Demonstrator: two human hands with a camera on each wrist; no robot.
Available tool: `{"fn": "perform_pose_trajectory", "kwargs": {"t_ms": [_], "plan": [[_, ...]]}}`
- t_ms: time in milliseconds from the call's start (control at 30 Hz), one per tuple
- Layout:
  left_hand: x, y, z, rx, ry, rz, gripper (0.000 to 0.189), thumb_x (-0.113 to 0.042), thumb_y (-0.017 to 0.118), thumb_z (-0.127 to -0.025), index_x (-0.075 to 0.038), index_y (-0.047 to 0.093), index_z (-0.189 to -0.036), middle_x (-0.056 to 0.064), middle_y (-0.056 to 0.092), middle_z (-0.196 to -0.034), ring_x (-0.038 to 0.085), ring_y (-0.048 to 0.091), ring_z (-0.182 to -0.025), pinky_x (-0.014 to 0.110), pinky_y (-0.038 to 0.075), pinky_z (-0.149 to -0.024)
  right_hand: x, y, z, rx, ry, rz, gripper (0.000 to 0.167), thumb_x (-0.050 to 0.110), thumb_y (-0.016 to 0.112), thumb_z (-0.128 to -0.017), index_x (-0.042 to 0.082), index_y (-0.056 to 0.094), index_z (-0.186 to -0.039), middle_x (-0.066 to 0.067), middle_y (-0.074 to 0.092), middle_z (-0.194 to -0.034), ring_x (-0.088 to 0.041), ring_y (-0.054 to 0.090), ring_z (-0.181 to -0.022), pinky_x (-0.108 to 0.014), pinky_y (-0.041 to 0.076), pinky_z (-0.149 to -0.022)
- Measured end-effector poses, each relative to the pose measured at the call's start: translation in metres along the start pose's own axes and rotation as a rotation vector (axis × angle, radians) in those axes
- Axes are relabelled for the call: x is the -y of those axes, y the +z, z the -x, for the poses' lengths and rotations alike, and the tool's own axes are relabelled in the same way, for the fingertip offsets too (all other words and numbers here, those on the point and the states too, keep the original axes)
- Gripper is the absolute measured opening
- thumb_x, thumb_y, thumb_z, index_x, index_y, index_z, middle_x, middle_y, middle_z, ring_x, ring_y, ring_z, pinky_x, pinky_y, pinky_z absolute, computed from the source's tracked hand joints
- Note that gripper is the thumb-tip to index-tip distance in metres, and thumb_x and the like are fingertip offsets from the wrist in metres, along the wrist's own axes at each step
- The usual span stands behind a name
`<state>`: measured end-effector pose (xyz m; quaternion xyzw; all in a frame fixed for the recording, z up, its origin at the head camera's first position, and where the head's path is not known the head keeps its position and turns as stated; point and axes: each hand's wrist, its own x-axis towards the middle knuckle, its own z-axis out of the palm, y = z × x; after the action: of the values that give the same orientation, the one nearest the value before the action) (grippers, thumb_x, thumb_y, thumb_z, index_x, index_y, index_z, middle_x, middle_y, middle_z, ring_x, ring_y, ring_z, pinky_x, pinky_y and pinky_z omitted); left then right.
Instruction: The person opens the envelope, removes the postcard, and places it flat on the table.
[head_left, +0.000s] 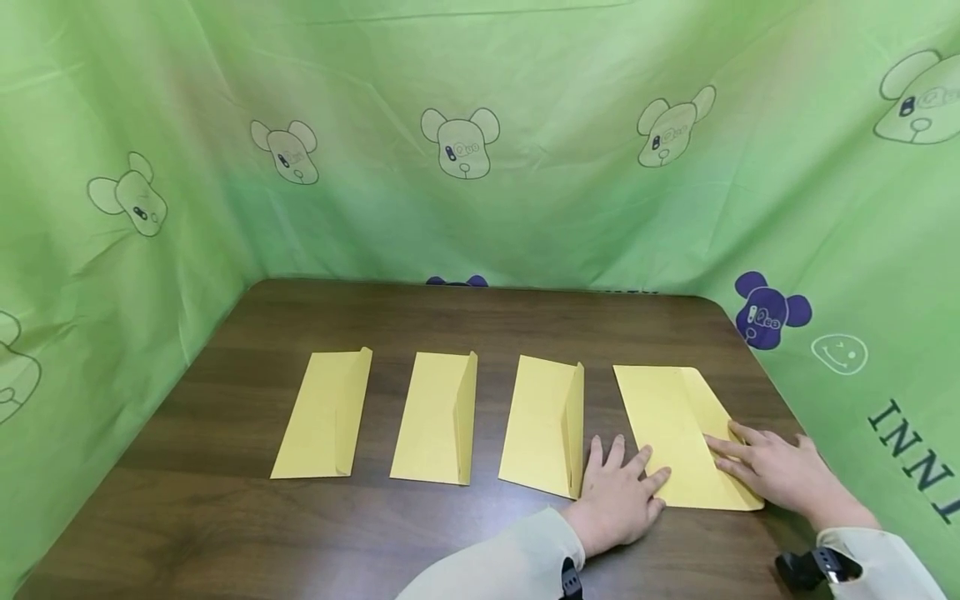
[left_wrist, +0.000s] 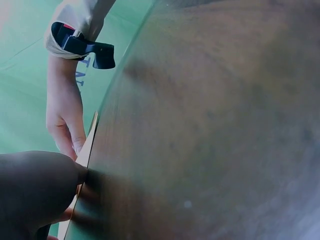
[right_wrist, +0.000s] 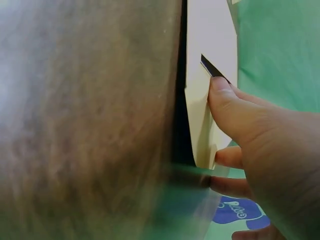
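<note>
A yellow paper envelope lies flat toward the right of the table, its long flap spread out along the right side. My left hand rests with spread, straight fingers across the envelope's lower left edge. On the flap side, my right hand presses with extended fingers near the fold line. In the right wrist view, the thumb touches the pale paper beside a dark gap under its edge. The left wrist view shows the envelope edge-on, with both hands at it.
Three more yellow envelopes stand in a row to the left: one far left, one in the middle, one beside my left hand. Their flaps are folded over and partly lifted. The brown wooden table is enclosed by a green printed curtain.
</note>
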<state>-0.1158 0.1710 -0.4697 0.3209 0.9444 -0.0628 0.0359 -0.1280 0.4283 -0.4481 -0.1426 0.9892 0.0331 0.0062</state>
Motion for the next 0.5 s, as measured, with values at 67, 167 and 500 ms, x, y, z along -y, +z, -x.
{"fn": "perform_pose_trajectory", "kwargs": {"t_ms": [67, 167, 500], "plan": [[0.0, 0.001, 0.0, 0.009, 0.001, -0.002, 0.046, -0.061, 0.024, -0.103, -0.061, 0.022, -0.149, -0.028, 0.021, -0.158, 0.012, 0.019, -0.148, 0.045, 0.015, -0.118, 0.001, 0.001, 0.0, 0.01, 0.007, -0.008, 0.042, 0.04, 0.063, -0.096, 0.016, 0.067, -0.13, -0.03, 0.055, -0.133, -0.052, 0.055, -0.114, -0.079, 0.035, -0.082], [0.0, 0.002, -0.001, 0.013, 0.002, -0.008, 0.046, -0.062, 0.023, -0.103, -0.061, 0.021, -0.149, -0.028, 0.02, -0.158, 0.013, 0.018, -0.148, 0.045, 0.014, -0.118, 0.001, 0.003, 0.001, 0.008, 0.008, -0.019, 0.042, 0.04, 0.063, -0.096, 0.016, 0.067, -0.131, -0.031, 0.054, -0.134, -0.053, 0.055, -0.113, -0.074, 0.04, -0.079], [0.001, 0.003, -0.001, 0.003, 0.0, -0.025, 0.046, -0.061, 0.023, -0.103, -0.061, 0.022, -0.149, -0.028, 0.021, -0.158, 0.012, 0.019, -0.148, 0.044, 0.015, -0.117, -0.003, 0.011, 0.003, -0.081, -0.013, -0.129, 0.041, 0.041, 0.068, -0.093, 0.023, 0.068, -0.13, -0.035, 0.053, -0.132, -0.059, 0.053, -0.11, -0.067, 0.048, -0.075]]}}
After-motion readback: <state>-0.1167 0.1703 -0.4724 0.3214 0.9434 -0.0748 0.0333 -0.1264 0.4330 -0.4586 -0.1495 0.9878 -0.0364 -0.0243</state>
